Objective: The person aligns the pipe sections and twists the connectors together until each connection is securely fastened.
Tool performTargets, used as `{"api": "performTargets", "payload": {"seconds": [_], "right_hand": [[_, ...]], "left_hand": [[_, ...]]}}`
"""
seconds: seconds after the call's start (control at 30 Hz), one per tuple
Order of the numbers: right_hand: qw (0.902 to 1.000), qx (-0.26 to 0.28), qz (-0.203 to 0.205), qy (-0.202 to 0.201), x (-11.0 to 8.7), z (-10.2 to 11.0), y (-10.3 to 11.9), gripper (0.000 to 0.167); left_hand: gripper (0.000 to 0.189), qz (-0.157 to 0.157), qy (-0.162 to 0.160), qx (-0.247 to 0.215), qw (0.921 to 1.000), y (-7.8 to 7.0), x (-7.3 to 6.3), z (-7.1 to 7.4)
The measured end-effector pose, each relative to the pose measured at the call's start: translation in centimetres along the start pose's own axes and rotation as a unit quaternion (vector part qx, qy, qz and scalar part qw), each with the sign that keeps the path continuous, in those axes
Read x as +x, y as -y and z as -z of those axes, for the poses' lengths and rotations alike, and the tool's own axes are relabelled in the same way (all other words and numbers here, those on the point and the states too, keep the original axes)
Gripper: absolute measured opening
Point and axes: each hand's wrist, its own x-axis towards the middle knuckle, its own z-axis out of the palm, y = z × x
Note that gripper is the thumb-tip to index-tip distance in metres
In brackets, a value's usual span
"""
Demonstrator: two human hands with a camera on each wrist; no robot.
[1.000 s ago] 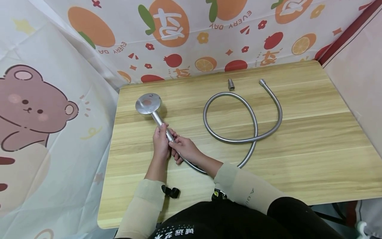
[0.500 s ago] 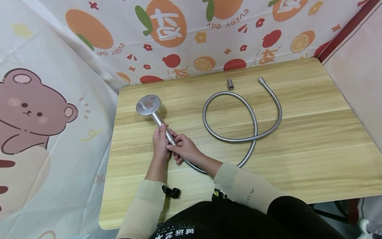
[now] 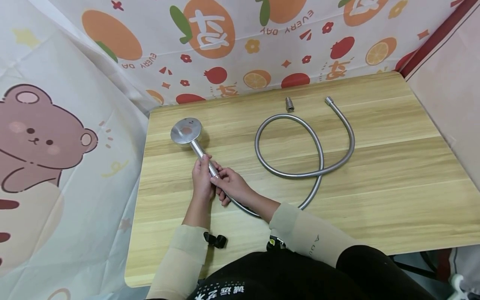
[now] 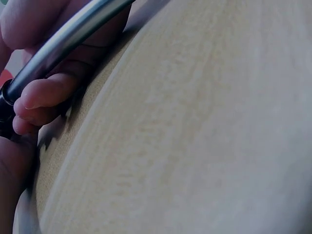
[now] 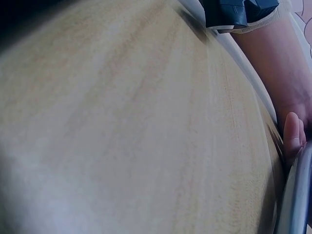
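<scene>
At the left of the head view, a silver round shower head [image 3: 186, 131] is held face up over the table by its handle. My left hand [image 3: 202, 179] grips that handle, thumb along its top. Just below, my right hand [image 3: 235, 186] pinches the joint where a grey metal shower hose [image 3: 296, 176] meets the handle; the fingers partly hide this joint. In the left wrist view the hose [image 4: 63, 44] runs past curled fingers [image 4: 46, 92], with a dark collar at its end. The right wrist view shows the hose [image 5: 295, 195] at its right edge.
The hose loops across the middle of the wooden table [image 3: 393, 166], its free end pointing to the back. A small metal connector [image 3: 289, 104] lies near the back edge. Printed cloth [image 3: 157, 25] hangs behind and to the left.
My right thumb slid down off the joint half a second ago and is back up against it now. The left hand and shower head have stayed in place.
</scene>
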Motion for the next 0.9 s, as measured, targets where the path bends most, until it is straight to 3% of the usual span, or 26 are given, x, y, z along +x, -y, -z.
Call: {"api": "performTargets", "payload": {"seconds": [0.2, 0.4, 0.53, 0.7, 0.9], "right_hand": [[0.9999, -0.008, -0.007, 0.005, -0.06, 0.01, 0.14, 0.031], [0.9993, 0.016, -0.034, 0.0, -0.12, -0.09, 0.38, 0.044], [0.9997, 0.014, -0.019, -0.002, -0.15, -0.16, 0.4, 0.033], [0.9999, -0.008, 0.006, -0.006, -0.23, -0.12, 0.31, 0.038], [0.9999, 0.006, -0.01, -0.002, -0.25, -0.21, 0.47, 0.025]], "left_hand": [[0.026, -0.001, 0.0, -0.007, 1.0, 0.13, 0.11, 0.06], [0.027, 0.002, 0.006, -0.027, 0.9996, 0.17, 0.13, 0.04], [0.026, -0.002, -0.001, -0.012, 0.9999, 0.09, 0.13, 0.04], [0.03, -0.012, -0.001, 0.004, 0.9999, 0.1, 0.09, 0.07], [0.027, -0.015, 0.001, -0.01, 0.9998, 0.14, 0.08, 0.0]]}}
